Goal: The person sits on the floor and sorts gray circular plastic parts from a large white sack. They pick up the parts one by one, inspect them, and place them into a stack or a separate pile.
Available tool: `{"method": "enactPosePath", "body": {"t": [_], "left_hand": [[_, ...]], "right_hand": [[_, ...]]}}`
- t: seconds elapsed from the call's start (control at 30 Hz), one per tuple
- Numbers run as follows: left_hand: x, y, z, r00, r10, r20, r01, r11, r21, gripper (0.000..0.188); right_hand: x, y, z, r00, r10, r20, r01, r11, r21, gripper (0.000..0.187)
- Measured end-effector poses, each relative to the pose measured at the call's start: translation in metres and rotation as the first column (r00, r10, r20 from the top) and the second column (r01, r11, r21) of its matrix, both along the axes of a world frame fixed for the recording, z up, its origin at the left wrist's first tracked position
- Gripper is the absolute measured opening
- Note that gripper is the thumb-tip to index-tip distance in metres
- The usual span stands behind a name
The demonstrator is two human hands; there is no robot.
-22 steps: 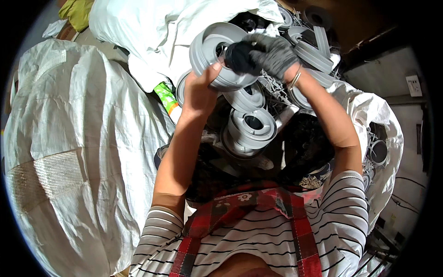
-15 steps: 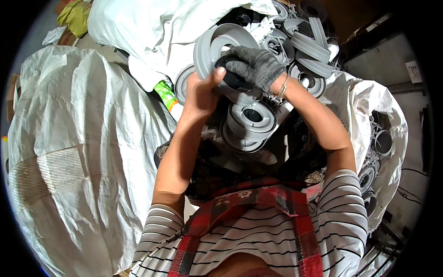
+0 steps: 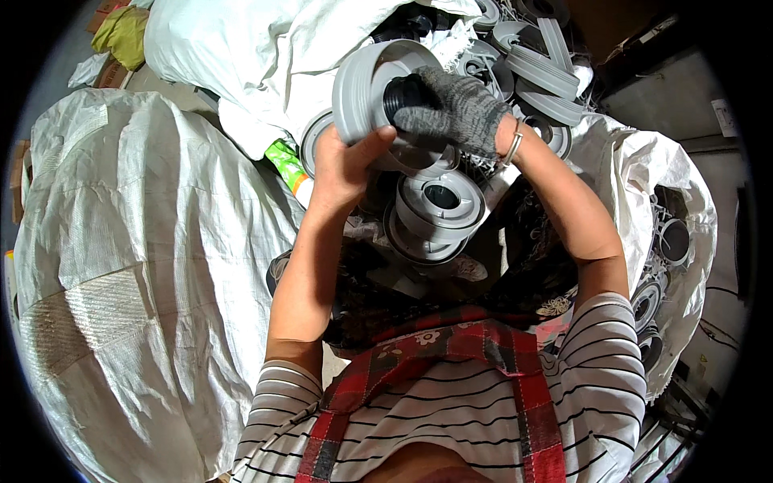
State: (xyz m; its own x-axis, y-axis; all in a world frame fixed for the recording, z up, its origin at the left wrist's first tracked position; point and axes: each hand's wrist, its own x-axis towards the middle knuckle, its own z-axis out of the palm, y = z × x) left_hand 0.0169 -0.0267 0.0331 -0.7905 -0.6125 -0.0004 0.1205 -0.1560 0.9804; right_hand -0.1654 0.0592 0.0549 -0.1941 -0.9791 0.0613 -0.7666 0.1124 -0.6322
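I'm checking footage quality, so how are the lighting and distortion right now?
Head view: hard light on the white sack at left, with shadows along its folds; head view: black corners and fisheye bending toward the rim; head view: the black part shows little detail beyond its ridges.

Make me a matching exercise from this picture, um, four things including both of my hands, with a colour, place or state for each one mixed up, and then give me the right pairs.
Things:
1. left hand
2. right hand
3. black threaded piece
4. crumpled yellow item

Descriptions:
A. in the grip of the right hand
B. near the upper left corner of the view
C. covered in grey, knit-like fabric
D. bare, holding the grey ring-shaped part

Right pairs: 1-D, 2-C, 3-A, 4-B.
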Motion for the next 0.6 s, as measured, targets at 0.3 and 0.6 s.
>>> {"method": "enactPosePath", "body": {"t": [0.3,0.6], "left_hand": [[0.008,-0.005,0.0,1.0,-0.008,0.011,0.007,0.997,0.077,0.031],[0.005,0.007,-0.003,0.994,0.003,0.108,-0.014,0.995,0.1,0.036]], "right_hand": [[0.011,0.005,-0.008,0.802,0.101,-0.589,-0.281,0.934,-0.222,0.072],[0.005,0.005,-0.028,0.957,0.115,-0.268,-0.184,0.951,-0.248,0.075]]}}
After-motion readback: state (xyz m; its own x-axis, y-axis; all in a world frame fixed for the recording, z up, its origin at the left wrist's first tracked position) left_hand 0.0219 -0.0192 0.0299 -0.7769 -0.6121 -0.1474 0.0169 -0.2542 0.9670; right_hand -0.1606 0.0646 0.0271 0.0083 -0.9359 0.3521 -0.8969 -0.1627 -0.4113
